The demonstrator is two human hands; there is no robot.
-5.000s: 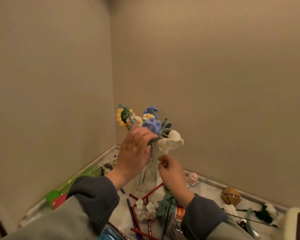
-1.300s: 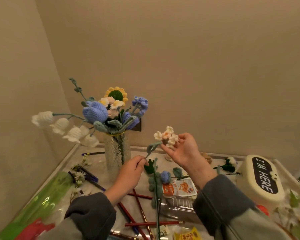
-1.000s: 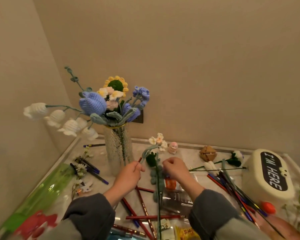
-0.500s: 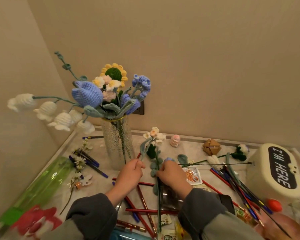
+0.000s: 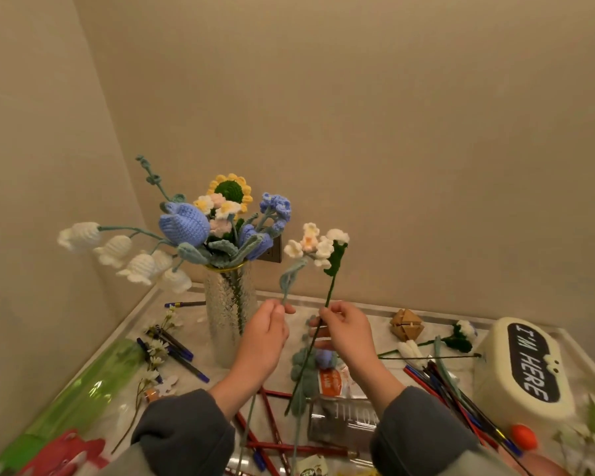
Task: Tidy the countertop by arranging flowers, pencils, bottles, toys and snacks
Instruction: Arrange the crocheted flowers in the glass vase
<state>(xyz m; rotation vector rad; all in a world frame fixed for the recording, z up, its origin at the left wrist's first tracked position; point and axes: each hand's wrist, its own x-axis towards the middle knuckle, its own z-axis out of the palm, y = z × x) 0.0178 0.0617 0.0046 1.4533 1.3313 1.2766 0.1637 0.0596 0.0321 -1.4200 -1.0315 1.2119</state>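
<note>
A textured glass vase (image 5: 230, 314) stands at the back left of the countertop, filled with crochet flowers: a sunflower (image 5: 231, 190), a blue tulip (image 5: 184, 226) and white bell flowers (image 5: 117, 250). My left hand (image 5: 263, 333) pinches the pale green stem of a small white-and-peach flower sprig (image 5: 308, 242). My right hand (image 5: 346, 329) pinches the dark green stem of a white flower (image 5: 337, 237). Both are held upright just right of the vase.
Red and blue pencils (image 5: 272, 431) lie scattered on the countertop, with a green bottle (image 5: 79, 396) at the left, snack packets (image 5: 330, 381), a wooden puzzle toy (image 5: 407, 325), loose flowers (image 5: 457, 338) and a cream box (image 5: 526, 369) reading "I'M HERE" at the right.
My right hand picked a dark-stemmed white flower off the countertop and raised it. My left hand lifted its sprig higher, beside the vase.
</note>
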